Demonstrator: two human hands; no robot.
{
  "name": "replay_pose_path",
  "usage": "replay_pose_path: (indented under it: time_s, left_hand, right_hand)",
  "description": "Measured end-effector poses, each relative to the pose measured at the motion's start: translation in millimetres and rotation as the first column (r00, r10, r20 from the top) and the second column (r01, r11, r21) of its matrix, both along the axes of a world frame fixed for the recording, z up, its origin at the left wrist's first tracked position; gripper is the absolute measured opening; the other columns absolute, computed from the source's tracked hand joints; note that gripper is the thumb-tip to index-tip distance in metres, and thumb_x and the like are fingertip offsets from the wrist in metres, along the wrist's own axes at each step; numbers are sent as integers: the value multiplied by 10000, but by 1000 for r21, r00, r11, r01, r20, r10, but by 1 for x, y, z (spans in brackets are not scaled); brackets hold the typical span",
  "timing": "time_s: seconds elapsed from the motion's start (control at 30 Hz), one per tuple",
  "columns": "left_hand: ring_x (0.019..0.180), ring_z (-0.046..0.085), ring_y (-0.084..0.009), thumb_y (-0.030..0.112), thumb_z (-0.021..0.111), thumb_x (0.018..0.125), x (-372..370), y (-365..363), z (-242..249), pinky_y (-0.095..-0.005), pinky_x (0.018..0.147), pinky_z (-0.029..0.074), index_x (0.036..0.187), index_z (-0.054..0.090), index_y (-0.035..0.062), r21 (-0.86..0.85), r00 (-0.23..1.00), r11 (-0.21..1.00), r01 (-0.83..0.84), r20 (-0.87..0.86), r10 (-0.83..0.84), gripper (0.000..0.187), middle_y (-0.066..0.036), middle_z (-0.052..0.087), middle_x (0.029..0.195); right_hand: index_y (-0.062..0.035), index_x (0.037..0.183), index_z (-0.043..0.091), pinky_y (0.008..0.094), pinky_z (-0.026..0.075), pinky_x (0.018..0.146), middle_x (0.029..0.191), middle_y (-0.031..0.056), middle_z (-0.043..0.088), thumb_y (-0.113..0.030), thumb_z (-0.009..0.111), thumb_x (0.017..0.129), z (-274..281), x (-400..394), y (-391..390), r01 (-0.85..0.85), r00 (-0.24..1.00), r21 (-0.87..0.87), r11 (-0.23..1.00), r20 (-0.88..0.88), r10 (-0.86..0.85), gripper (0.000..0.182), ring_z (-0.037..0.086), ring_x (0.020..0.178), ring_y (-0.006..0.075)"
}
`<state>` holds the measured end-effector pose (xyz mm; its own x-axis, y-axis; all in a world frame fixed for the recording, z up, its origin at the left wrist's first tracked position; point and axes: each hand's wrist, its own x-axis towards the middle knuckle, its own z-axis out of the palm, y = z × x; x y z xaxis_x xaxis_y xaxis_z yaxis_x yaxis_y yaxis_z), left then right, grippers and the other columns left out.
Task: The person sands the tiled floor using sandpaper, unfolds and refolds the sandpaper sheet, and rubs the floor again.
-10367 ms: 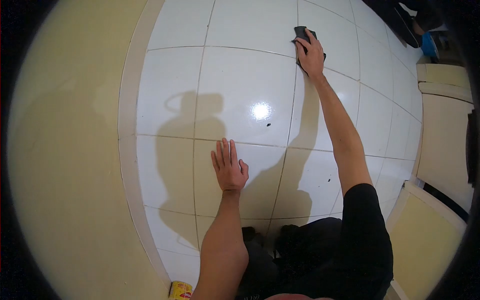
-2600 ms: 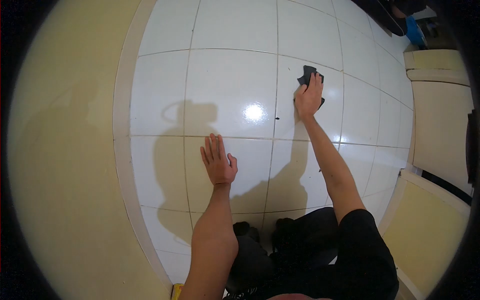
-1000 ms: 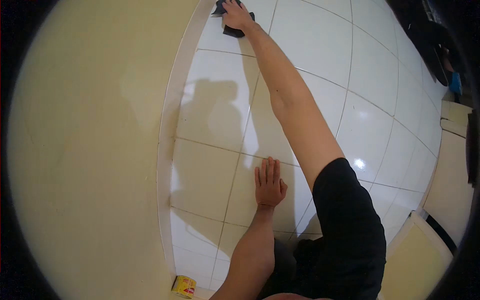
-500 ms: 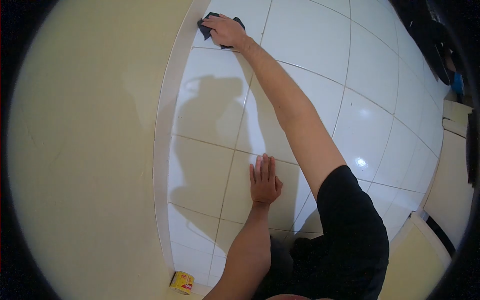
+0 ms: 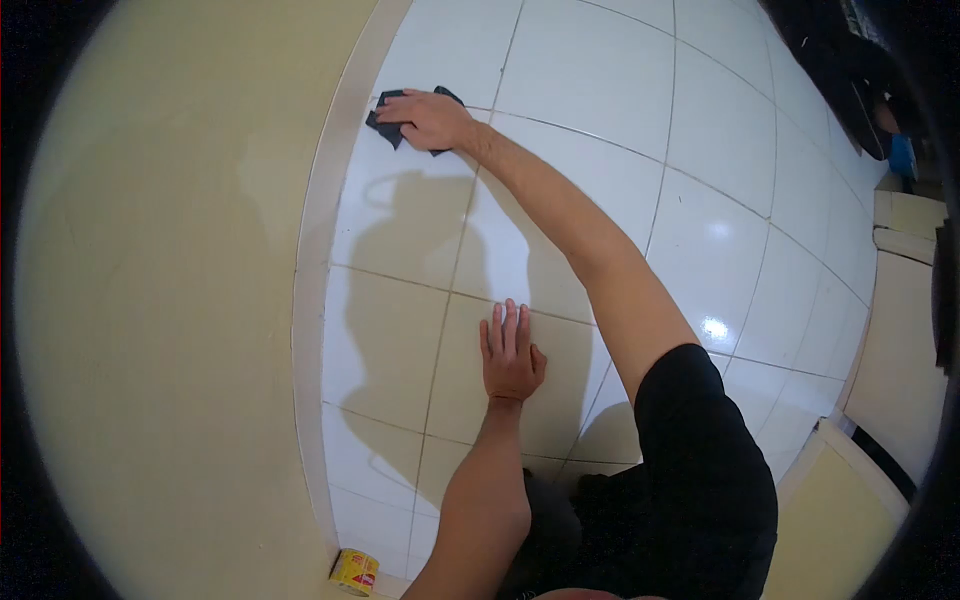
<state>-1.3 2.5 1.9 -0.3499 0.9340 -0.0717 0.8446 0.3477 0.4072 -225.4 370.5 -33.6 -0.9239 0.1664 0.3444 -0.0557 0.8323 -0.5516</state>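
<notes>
My right hand (image 5: 428, 118) presses a dark cloth (image 5: 388, 128) against the white tiled floor (image 5: 590, 70), beside the skirting along the wall. The cloth is bunched under the palm, and its edges stick out on both sides of the fingers. Closer to my body, my left hand (image 5: 510, 358) lies flat on the tiles with its fingers stretched out and nothing in it. My shadow covers the floor around it and reaches up to the cloth.
A pale skirting (image 5: 313, 250) runs along the cream wall (image 5: 170, 300) on the left. In the lower left corner stands a yellow can (image 5: 354, 572). Dark items (image 5: 850, 100) lie at the upper right, near a blue object (image 5: 902, 156). A cream panel (image 5: 840, 510) is at the lower right.
My right hand has drawn the cloth back toward me along the skirting, over a tile joint. The left hand stays flat on the floor, while the view has shifted slightly.
</notes>
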Motion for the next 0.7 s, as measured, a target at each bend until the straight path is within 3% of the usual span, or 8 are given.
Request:
replay_pose_path:
  time_s: [0.27,0.5,0.6,0.7]
  left_hand:
    - [1563,234,-401,193,530,890,0,0,7,-597,1278,155,1583,386,16,29,999,1000,-12,40,11,730,-195,318,1665]
    - [1566,248,-369,158,576,873,2,-1,-1,-585,1281,162,1610,347,72,118,999,993,-20,-41,25,777,-151,325,1671]
    - [1548,302,-349,185,603,861,4,-2,-2,-565,1272,201,1573,414,69,138,994,990,-19,-106,34,745,-136,353,1662]
    - [1563,271,-326,168,580,901,2,-3,-5,-533,1289,179,1577,391,87,139,996,990,-36,-75,47,707,-118,342,1667]
  right_hand:
    - [-83,1310,696,446,333,1262,1471,72,625,-81,521,885,9,83,-55,-80,997,-83,993,-9,79,460,506,1436,250]
    - [-59,1331,680,442,309,1276,1484,78,613,-58,527,846,18,156,-102,-13,1000,-107,994,10,14,509,487,1453,259]
    - [-41,1330,676,441,297,1282,1484,82,612,-51,517,838,21,196,-123,13,1000,-129,992,9,-12,518,485,1454,266]
    - [-40,1319,680,443,305,1277,1475,82,619,-45,514,840,24,230,-140,78,997,-166,983,-11,-81,507,494,1445,271]
